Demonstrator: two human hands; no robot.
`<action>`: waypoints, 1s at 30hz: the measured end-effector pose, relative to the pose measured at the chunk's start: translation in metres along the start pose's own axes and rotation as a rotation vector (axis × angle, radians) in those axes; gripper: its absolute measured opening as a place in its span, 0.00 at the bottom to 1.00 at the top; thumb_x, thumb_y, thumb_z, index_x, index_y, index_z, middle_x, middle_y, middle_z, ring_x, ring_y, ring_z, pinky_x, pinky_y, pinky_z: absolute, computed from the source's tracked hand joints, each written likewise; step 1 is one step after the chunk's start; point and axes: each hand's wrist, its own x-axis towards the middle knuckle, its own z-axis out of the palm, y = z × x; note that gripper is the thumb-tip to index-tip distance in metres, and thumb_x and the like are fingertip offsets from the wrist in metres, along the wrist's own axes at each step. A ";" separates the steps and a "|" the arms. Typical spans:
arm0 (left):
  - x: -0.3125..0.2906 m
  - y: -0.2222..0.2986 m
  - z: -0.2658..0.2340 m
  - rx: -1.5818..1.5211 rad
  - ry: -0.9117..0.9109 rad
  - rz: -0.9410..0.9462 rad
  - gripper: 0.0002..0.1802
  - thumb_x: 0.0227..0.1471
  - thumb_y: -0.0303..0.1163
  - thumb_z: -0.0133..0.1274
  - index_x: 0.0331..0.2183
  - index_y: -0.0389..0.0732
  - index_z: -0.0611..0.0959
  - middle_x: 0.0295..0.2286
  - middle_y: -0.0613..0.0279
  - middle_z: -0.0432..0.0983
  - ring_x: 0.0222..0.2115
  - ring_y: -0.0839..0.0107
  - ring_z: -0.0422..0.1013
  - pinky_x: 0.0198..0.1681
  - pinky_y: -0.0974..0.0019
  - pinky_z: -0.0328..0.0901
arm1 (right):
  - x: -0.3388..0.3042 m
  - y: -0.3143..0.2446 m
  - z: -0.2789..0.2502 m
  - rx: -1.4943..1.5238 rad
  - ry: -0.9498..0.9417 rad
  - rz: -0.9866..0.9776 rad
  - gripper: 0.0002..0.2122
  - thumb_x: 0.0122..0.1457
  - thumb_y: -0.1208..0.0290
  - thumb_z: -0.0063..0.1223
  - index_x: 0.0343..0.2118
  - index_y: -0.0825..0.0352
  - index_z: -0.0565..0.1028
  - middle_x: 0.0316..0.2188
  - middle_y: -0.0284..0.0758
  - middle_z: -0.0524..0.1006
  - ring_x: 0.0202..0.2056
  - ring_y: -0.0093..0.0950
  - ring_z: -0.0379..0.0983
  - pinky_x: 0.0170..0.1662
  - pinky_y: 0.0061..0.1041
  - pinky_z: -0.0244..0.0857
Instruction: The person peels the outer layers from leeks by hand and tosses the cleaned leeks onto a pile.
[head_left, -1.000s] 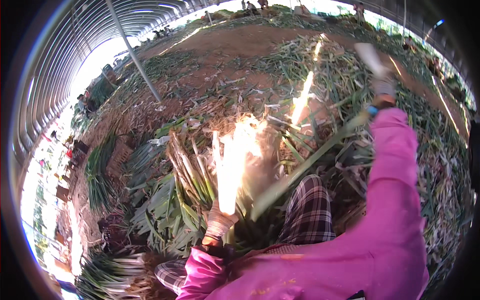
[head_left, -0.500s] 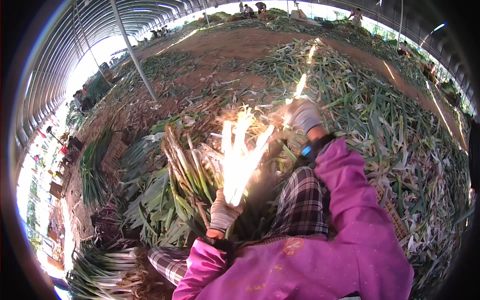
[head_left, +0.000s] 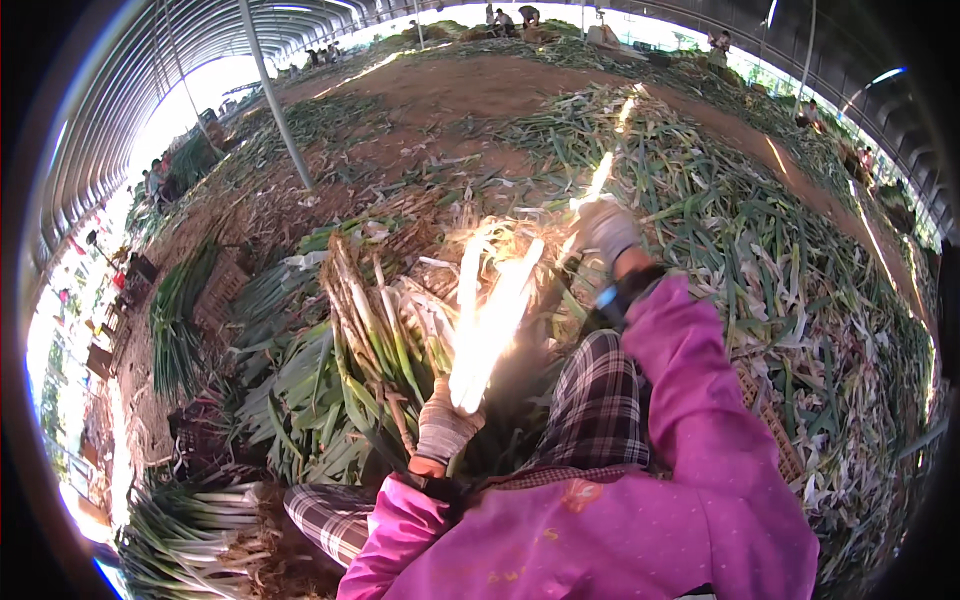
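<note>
My left hand (head_left: 447, 420), in a pale knit glove, is closed around a bunch of scallions (head_left: 490, 330). Their white stalks slant upward, glaring in sunlight, and brown roots show at the top. My right hand (head_left: 605, 228), gloved too, is beyond the root end and a little to its right. Its fingers look curled, but what they hold, if anything, I cannot make out. Just left of the bunch lies a heap of untrimmed scallions (head_left: 375, 320) with dry brown outer skins and broad green leaves.
Rooted scallions (head_left: 200, 540) lie in a pile at lower left. Green ones (head_left: 180, 340) rest by a crate (head_left: 222, 290). Leaf waste (head_left: 770, 270) covers the ground on the right, beside another crate (head_left: 775, 425). A metal post (head_left: 275, 100) stands ahead; people work far off.
The scallions in my left hand have shifted slightly, their stalks closer together. My right hand has moved very little, staying near the root end.
</note>
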 end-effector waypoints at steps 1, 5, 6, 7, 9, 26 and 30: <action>-0.004 0.005 -0.011 -0.011 0.020 -0.003 0.11 0.51 0.42 0.46 0.29 0.46 0.73 0.20 0.71 0.72 0.18 0.73 0.68 0.19 0.67 0.63 | -0.001 0.040 -0.017 -0.052 -0.029 -0.060 0.08 0.46 0.65 0.47 0.24 0.61 0.76 0.21 0.38 0.76 0.22 0.32 0.73 0.26 0.31 0.67; 0.008 -0.006 -0.005 -0.002 0.016 0.085 0.10 0.52 0.43 0.45 0.25 0.49 0.72 0.15 0.73 0.67 0.13 0.74 0.63 0.14 0.69 0.56 | -0.010 0.058 -0.101 0.412 0.380 0.193 0.22 0.41 0.56 0.55 0.42 0.57 0.70 0.46 0.39 0.65 0.46 0.40 0.62 0.45 0.38 0.60; 0.007 -0.006 -0.010 0.016 0.044 0.113 0.10 0.52 0.42 0.44 0.24 0.49 0.71 0.14 0.73 0.66 0.12 0.74 0.62 0.14 0.69 0.55 | -0.011 0.042 -0.112 0.388 0.514 0.165 0.30 0.39 0.51 0.58 0.48 0.54 0.67 0.54 0.38 0.59 0.53 0.43 0.56 0.51 0.40 0.56; 0.019 -0.003 -0.027 0.006 -0.037 0.067 0.10 0.47 0.40 0.49 0.29 0.45 0.72 0.17 0.66 0.70 0.16 0.67 0.67 0.18 0.62 0.61 | -0.007 0.014 -0.117 0.511 0.494 -0.127 0.29 0.39 0.50 0.57 0.48 0.52 0.67 0.53 0.39 0.61 0.52 0.42 0.57 0.52 0.45 0.53; 0.041 -0.012 -0.062 0.879 0.071 0.484 0.16 0.42 0.39 0.51 0.34 0.43 0.71 0.20 0.61 0.72 0.20 0.62 0.69 0.23 0.60 0.63 | -0.010 -0.073 -0.127 0.468 0.431 -0.555 0.27 0.38 0.49 0.57 0.45 0.49 0.70 0.51 0.42 0.63 0.52 0.39 0.59 0.52 0.52 0.47; 0.044 -0.023 -0.083 1.732 0.165 0.860 0.22 0.35 0.35 0.54 0.36 0.39 0.68 0.22 0.60 0.71 0.21 0.62 0.69 0.25 0.63 0.64 | -0.005 -0.099 -0.081 0.002 -0.505 -0.518 0.20 0.43 0.56 0.49 0.35 0.67 0.76 0.34 0.43 0.75 0.37 0.37 0.72 0.40 0.36 0.65; 0.042 -0.013 -0.089 1.733 0.166 0.865 0.28 0.31 0.38 0.57 0.37 0.38 0.67 0.24 0.54 0.72 0.24 0.58 0.70 0.28 0.62 0.66 | 0.016 -0.105 -0.017 0.113 -0.146 -0.213 0.12 0.43 0.63 0.47 0.26 0.64 0.78 0.27 0.43 0.76 0.30 0.37 0.74 0.37 0.32 0.67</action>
